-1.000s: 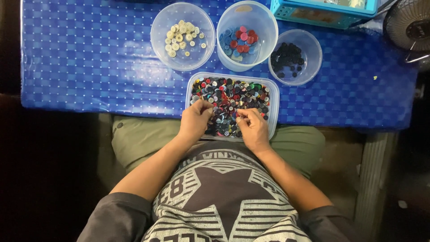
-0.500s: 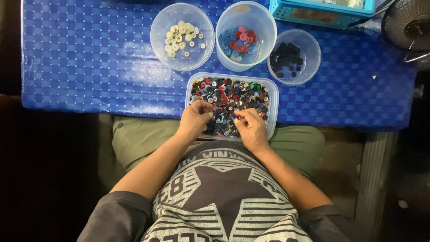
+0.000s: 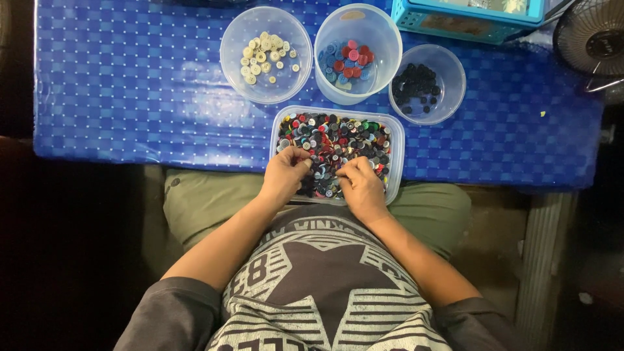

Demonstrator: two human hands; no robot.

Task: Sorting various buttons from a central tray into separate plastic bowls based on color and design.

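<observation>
a blue checked table carries a clear tray of mixed buttons at six o'clock, three round tubs at twelve, a teal basket at one.

clear rectangular tub sits at the near edge of the blue tabletop, packed with mixed buttons in red, black, blue, green and white, a loose heap spread flat across the whole tub

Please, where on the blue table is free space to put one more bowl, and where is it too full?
Free: the blue tablecloth left of the bowl of cream buttons, and the patch right of the tray of mixed buttons, below the bowl of dark buttons. Crowded: the three bowls and tray, where both hands work.
</observation>
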